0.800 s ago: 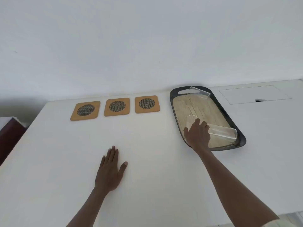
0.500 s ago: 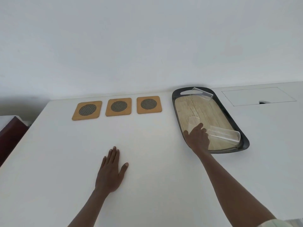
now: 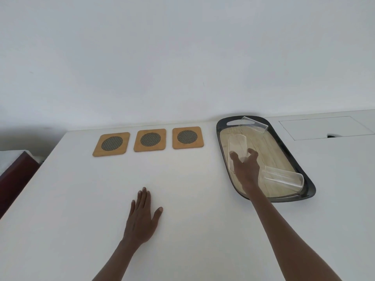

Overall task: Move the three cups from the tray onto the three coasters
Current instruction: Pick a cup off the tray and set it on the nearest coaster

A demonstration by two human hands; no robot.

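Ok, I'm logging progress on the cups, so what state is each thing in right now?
Middle cup: over the tray, gripped by the right hand.
Far cup: on its side, on the tray.
Near cup: on its side, on the tray.
Three coasters: bare.
Tray: on the table.
Left hand: flat on the table, empty.

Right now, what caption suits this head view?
Right hand lifts a clear glass cup from the dark oval tray; three cork coasters wait.

We see clear glass-like cups (image 3: pixel 283 179) on a glossy dark-rimmed tray (image 3: pixel 292 159) with wood-grain base, cork-coloured coasters (image 3: pixel 149 139) with mesh centres, matt white tabletop (image 3: pixel 182 179).
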